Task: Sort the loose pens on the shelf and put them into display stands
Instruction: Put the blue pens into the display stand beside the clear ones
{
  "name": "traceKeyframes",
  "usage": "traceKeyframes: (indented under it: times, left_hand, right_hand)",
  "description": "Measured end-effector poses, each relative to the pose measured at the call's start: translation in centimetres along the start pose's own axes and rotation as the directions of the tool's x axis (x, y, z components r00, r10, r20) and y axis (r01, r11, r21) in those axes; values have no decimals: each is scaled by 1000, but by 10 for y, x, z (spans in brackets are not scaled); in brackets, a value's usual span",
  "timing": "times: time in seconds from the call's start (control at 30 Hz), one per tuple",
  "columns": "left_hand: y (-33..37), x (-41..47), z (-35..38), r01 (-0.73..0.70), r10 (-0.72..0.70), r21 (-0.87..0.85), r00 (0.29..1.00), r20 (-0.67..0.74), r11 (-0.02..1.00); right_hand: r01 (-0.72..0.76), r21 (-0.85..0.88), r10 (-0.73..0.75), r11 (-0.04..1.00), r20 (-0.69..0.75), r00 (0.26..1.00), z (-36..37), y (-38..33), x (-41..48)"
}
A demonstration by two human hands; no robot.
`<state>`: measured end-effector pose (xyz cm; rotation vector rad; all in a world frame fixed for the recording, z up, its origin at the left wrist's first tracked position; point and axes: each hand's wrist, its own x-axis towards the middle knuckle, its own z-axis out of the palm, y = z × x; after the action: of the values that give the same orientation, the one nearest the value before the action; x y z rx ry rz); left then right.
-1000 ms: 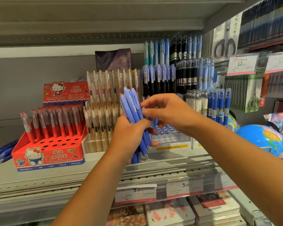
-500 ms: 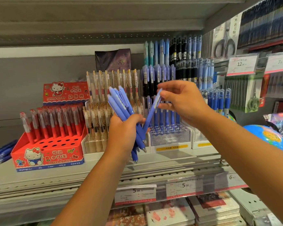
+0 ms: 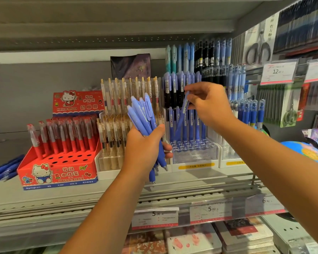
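Note:
My left hand [image 3: 145, 147] grips a bundle of blue pens [image 3: 142, 116] upright in front of the shelf, tips pointing down. My right hand [image 3: 207, 105] pinches a single blue pen [image 3: 183, 116] by its upper end. That pen slants down, and its tip reaches the rows of pens in the clear display stand [image 3: 195, 156]. The stand's back rows hold blue pens; its front holes show bare. More loose blue pens [image 3: 4, 169] lie on the shelf at far left.
A red Hello Kitty stand [image 3: 59, 171] with red pens sits at left, beside a stand of gold-clipped pens [image 3: 116, 129]. Taller racks of blue and black pens [image 3: 206, 59] fill the back right. Price tags [image 3: 155, 216] line the shelf edge; a globe [image 3: 305, 153] sits right.
My right hand pulled one blue pen out of the bundle and carried it right and up, to the clear stand. My left hand, with the rest of the bundle, shifted slightly left.

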<state>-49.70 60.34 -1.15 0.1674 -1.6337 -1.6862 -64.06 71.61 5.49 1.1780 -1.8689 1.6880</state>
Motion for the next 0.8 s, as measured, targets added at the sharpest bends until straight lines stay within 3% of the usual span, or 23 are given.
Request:
traceKeyframes:
  times: [0.37,0.63,0.7,0.8]
  left_hand:
    - [-1,-1,0,-55,52,51,997,61,997]
    - [-1,-3,0,-63,58,48,995,86,997]
    - [0,-3,0,-66,61,48,994,94,997]
    - [1,-4,0,-71,65,59,993,100,996]
  right_hand:
    - [44,-187,-7,981,191,982,25,18,0]
    - [161,-363,-99,918,184,978,24,12,-8]
    - [158,-311,-127,937,117,985,24,5,-13]
    - [26,42,-32,999,136,990,24,-9,-22]
